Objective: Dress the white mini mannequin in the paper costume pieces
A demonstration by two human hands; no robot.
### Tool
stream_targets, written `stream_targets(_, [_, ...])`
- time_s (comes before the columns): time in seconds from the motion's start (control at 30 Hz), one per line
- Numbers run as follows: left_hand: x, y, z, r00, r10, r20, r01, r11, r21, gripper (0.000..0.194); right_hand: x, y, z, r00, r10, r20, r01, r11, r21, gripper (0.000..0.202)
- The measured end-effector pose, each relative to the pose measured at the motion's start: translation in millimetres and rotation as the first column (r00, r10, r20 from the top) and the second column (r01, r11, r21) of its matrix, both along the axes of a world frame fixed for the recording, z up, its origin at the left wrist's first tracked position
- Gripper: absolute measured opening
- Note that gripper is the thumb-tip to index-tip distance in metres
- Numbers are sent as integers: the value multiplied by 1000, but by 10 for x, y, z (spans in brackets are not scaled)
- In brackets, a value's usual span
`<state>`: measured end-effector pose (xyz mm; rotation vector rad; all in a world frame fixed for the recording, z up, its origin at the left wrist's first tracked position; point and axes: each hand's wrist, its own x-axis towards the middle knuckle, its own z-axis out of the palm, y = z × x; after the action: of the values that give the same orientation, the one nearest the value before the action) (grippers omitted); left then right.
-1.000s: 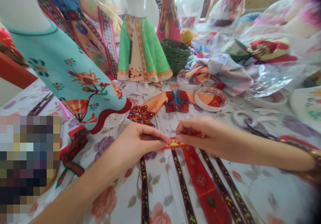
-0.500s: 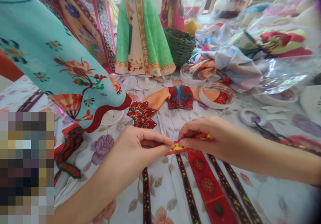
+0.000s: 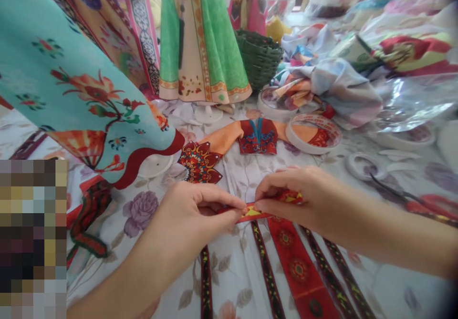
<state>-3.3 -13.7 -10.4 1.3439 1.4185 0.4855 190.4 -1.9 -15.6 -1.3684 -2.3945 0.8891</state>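
Between my two hands runs a red and yellow fabric band, level above the tablecloth. My left hand pinches it between thumb and fingertips, and my right hand pinches it close by on the right. From under the band hang or lie a wide red patterned strip and narrow dark strips with yellow marks; where they join the band is partly hidden by my fingers. Just beyond my hands lies a small doll jacket with a dark red front, orange sleeves and a pointed patterned cuff.
A turquoise doll dress leans in from the left, beside a green doll skirt on a stand. Behind are a dark green basket and bundled fabric. Tape rolls and red-handled scissors lie to the right.
The view has shifted slightly, so the dresses sit a little further left and higher. Both hands keep their pinch on the band in nearly the same pose.
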Motion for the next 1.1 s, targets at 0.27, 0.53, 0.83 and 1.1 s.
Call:
stream_targets(0.27, [17, -14, 10, 1000, -11, -11, 12, 998, 60, 17, -23, -24, -4, 998, 9, 55, -11, 999, 30, 14])
stream_targets(0.53, [-11, -35, -44, 999, -40, -18, 42, 989, 144, 17, -27, -48, -50, 999, -5, 46, 3, 999, 39, 14])
stream_targets(0.83, [-31, -60, -81, 998, -58, -34, 62, 988, 140, 19, -15, -65, -85, 1000, 1, 8, -1, 996, 89, 14])
stream_targets(1.1, [-25, -55, -81, 997, -61, -50, 67, 988, 142, 19, -18, -61, -85, 1000, -4, 24, 2, 996, 90, 15])
